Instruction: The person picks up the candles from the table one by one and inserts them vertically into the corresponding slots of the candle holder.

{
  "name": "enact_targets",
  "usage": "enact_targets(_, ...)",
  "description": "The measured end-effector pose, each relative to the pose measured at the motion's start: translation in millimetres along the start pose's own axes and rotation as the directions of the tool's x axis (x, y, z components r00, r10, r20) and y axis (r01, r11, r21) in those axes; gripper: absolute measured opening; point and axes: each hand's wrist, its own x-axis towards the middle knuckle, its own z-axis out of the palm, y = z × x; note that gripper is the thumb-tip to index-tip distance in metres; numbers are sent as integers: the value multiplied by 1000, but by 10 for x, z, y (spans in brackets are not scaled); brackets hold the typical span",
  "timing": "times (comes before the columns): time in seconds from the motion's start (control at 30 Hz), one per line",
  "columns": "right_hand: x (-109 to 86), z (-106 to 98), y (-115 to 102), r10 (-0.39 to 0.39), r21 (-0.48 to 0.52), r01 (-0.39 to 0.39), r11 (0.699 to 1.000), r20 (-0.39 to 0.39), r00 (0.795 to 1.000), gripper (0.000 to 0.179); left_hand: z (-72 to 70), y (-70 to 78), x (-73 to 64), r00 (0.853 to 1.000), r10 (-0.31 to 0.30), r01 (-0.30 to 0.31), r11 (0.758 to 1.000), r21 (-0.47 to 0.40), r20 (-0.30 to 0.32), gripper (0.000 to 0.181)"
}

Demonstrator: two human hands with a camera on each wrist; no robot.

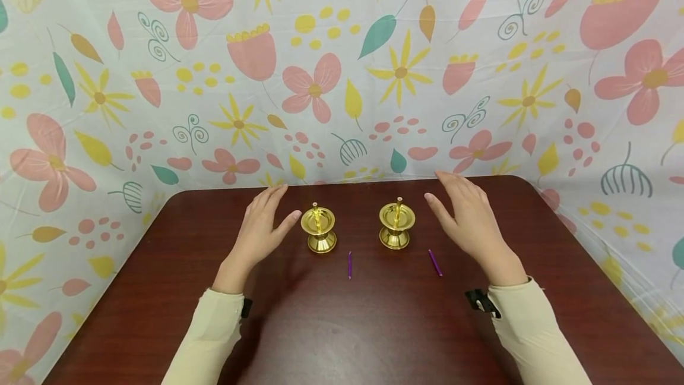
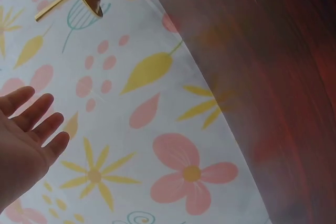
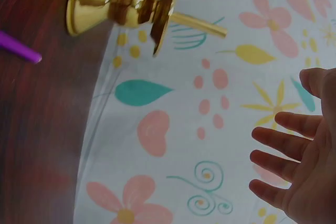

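Observation:
Two brass lamp stands, each with a round dish on a flared foot and a thin upright stem, stand near the middle of the table. My left hand (image 1: 260,227) hovers beside the left brass stand (image 1: 322,242), fingers extended and holding nothing. To the right of the other brass stand (image 1: 395,237), my right hand (image 1: 470,218) is raised with its fingers spread and nothing in it. One thin purple stick (image 1: 350,265) lies in front between the stands. Another purple stick (image 1: 435,262) rests slanted below the right hand; its end also shows in the right wrist view.
The dark reddish-brown wooden table (image 1: 342,325) has rounded far corners. Right behind its far edge hangs a white cloth (image 1: 342,129) printed with flowers and leaves, which also runs along both sides. Dark straps circle both wrists over cream sleeves.

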Motion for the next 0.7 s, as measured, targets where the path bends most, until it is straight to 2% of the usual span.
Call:
enact_targets(0.33, 66, 76, -204, -65, 69, 66, 995, -14, 998, 50, 68, 65, 13, 997, -19, 26, 995, -98, 72, 67)
enact_targets(0.57, 56, 166, -347, -113, 149, 107, 983, 28, 993, 53, 143, 82, 8, 990, -49, 67, 989, -134, 134, 72)
enact_targets(0.7, 48, 224, -416, -146, 170, 136, 976, 50, 988, 55, 179, 67, 6, 985, -46, 69, 989, -131, 168, 74)
